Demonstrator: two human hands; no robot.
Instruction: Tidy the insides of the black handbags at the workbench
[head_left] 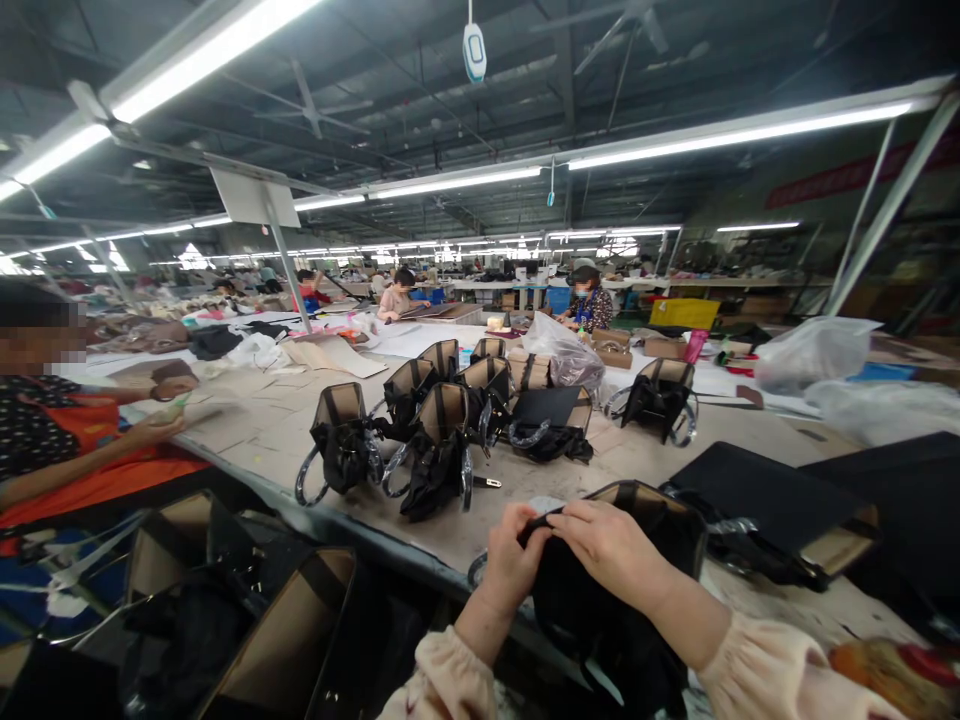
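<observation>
Both of my hands pinch the edge of a black handbag at the table's near edge. My left hand is closed on the bag's upper left edge, thumb and fingers together. Close beside it, my right hand grips the same edge with its fingertips. The bag's stiff tan-lined opening stands up behind my right hand, and its dark fabric hangs below my wrists. What lies between my fingertips is mostly hidden. Part of a plastic-wrapped handle shows left of my left hand.
Several black handbags with wrapped handles stand mid-table, and another bag stands farther right. Black bags lie at the right. More bags are piled below the table edge at lower left. A co-worker in an orange apron sits left.
</observation>
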